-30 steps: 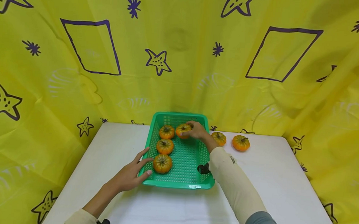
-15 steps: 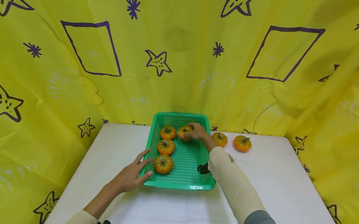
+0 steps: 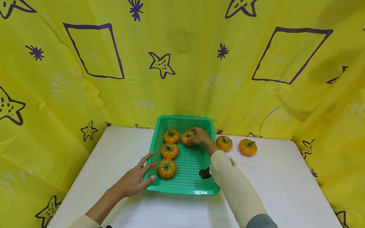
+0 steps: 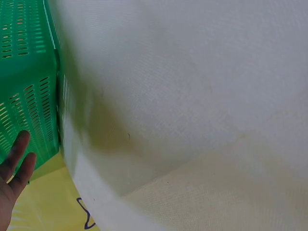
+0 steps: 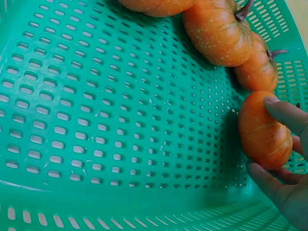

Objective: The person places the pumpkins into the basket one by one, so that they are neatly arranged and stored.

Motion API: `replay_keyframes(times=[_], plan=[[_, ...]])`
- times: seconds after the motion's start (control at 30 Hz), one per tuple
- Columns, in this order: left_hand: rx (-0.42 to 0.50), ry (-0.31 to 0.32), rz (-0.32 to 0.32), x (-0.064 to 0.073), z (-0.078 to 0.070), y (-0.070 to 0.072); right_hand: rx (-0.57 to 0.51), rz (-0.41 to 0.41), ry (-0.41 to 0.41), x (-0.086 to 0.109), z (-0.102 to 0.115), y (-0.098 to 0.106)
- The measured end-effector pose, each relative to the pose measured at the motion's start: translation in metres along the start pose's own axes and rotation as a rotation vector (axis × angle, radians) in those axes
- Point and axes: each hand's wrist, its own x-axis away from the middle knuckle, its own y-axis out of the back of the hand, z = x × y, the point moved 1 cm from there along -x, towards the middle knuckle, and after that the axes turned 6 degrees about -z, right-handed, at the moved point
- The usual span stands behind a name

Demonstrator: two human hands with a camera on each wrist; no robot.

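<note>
In the head view, a green plastic basket (image 3: 183, 190) stands on the white table. My right hand (image 3: 200, 137) grips a small orange pumpkin (image 3: 187, 136) at the basket's far end. The right wrist view shows thumb and fingers around that pumpkin (image 5: 263, 130), close to the perforated basket floor. Along the basket's left side lie three more pumpkins in a row: a far one (image 3: 171, 136), a middle one (image 3: 169, 150) and a near one (image 3: 167, 168). My left hand (image 3: 133, 180) is at the basket's left rim, fingers extended; the left wrist view shows fingertips by its wall (image 4: 33, 115).
Two more pumpkins sit on the table to the right of the basket, one close (image 3: 224, 143) and one farther right (image 3: 248, 147). A yellow curtain (image 3: 183, 93) with star drawings hangs behind and beside the white table (image 3: 277, 186).
My right hand has shifted very slightly toward me with the pumpkin still in its grip. The left hand keeps its place at the basket, and the whole head view has drifted a little.
</note>
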Motion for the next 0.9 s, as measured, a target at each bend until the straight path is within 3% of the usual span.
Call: replay_keyframes(times=[0.9], plan=[[-0.009, 0.004, 0.007, 0.0000, 0.0023, -0.0009, 0.000, -0.015, -0.030, 0.0036, -0.0033, -0.0014]])
